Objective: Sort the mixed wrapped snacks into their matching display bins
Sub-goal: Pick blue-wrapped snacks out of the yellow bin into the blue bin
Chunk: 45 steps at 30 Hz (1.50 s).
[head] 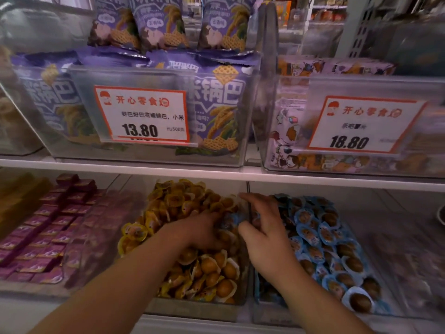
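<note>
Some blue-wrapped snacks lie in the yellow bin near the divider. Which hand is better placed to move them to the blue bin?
Probably the right hand: it is by the divider, next to the blue bin, almost touching the stray blue snacks.

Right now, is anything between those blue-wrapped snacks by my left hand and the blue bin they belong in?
Only the clear divider wall between the yellow bin and the blue bin. The blue-wrapped snacks lie by the left hand; the right hand straddles the wall. Nothing else visibly blocks.

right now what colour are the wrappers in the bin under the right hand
Blue wrappers, seen in the head view.
</note>
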Each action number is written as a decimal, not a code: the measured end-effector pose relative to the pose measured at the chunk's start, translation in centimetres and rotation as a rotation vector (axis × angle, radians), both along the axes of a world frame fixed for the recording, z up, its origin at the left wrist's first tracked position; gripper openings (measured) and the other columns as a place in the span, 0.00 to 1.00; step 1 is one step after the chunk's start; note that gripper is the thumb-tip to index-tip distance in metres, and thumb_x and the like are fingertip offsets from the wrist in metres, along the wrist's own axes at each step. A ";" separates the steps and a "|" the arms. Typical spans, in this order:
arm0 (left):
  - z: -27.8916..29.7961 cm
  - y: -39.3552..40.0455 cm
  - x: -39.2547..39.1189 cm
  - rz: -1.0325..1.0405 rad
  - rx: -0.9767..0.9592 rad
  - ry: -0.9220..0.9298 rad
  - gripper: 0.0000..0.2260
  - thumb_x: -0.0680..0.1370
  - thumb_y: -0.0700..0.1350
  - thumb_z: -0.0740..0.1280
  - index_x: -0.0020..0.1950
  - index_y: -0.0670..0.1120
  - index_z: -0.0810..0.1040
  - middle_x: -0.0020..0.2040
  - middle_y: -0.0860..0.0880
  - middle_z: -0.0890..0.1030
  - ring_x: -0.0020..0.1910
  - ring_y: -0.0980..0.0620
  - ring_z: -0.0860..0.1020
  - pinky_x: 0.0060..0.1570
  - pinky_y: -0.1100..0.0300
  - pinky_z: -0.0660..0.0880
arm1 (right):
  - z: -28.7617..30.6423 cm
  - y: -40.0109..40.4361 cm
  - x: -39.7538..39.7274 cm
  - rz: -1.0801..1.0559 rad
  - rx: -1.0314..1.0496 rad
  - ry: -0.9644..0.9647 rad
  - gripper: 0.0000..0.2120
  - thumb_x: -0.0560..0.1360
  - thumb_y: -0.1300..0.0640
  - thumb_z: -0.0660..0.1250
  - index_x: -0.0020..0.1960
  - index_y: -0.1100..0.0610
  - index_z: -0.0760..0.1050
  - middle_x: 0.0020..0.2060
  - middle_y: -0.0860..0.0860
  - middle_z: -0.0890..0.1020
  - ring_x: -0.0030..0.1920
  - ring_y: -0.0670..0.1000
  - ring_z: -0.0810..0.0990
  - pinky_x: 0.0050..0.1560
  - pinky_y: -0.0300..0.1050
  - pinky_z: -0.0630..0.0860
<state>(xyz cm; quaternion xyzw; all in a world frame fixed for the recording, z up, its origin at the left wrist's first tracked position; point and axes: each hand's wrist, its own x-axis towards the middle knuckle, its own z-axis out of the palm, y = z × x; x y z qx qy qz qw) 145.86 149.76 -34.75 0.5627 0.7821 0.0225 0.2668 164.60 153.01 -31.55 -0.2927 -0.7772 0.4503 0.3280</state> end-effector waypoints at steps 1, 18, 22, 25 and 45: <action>-0.1 0.0 -0.2 -0.006 -0.021 0.045 0.40 0.69 0.67 0.71 0.76 0.55 0.62 0.74 0.49 0.67 0.72 0.45 0.66 0.71 0.47 0.65 | 0.0 0.0 0.0 0.003 0.001 0.002 0.24 0.69 0.49 0.61 0.63 0.35 0.69 0.63 0.41 0.67 0.63 0.37 0.68 0.69 0.44 0.68; 0.4 -0.8 0.3 0.251 0.315 -0.691 0.24 0.64 0.42 0.76 0.58 0.54 0.80 0.56 0.48 0.82 0.54 0.49 0.81 0.56 0.54 0.80 | -0.1 0.1 -0.1 0.001 0.032 0.017 0.23 0.67 0.52 0.61 0.61 0.37 0.70 0.62 0.45 0.69 0.63 0.35 0.68 0.61 0.24 0.64; 1.7 -0.5 -0.6 0.571 0.442 -1.062 0.22 0.68 0.62 0.72 0.56 0.50 0.83 0.53 0.45 0.85 0.55 0.44 0.82 0.61 0.44 0.76 | -0.2 0.1 -0.1 0.008 0.026 0.026 0.23 0.67 0.52 0.61 0.61 0.37 0.70 0.61 0.43 0.69 0.63 0.32 0.66 0.60 0.22 0.62; 1.5 0.0 -1.3 0.754 0.568 -0.844 0.15 0.79 0.59 0.62 0.46 0.50 0.81 0.48 0.43 0.84 0.49 0.45 0.82 0.54 0.48 0.79 | -0.2 0.1 -0.1 0.014 0.026 0.043 0.22 0.67 0.52 0.62 0.59 0.34 0.69 0.61 0.39 0.68 0.62 0.30 0.66 0.58 0.20 0.61; -1.5 1.1 0.1 0.113 0.331 0.415 0.08 0.79 0.47 0.63 0.56 0.49 0.79 0.52 0.49 0.81 0.50 0.48 0.80 0.47 0.54 0.77 | -0.6 0.2 -0.4 0.005 0.027 0.051 0.23 0.68 0.53 0.61 0.61 0.36 0.70 0.62 0.43 0.69 0.63 0.34 0.68 0.54 0.21 0.64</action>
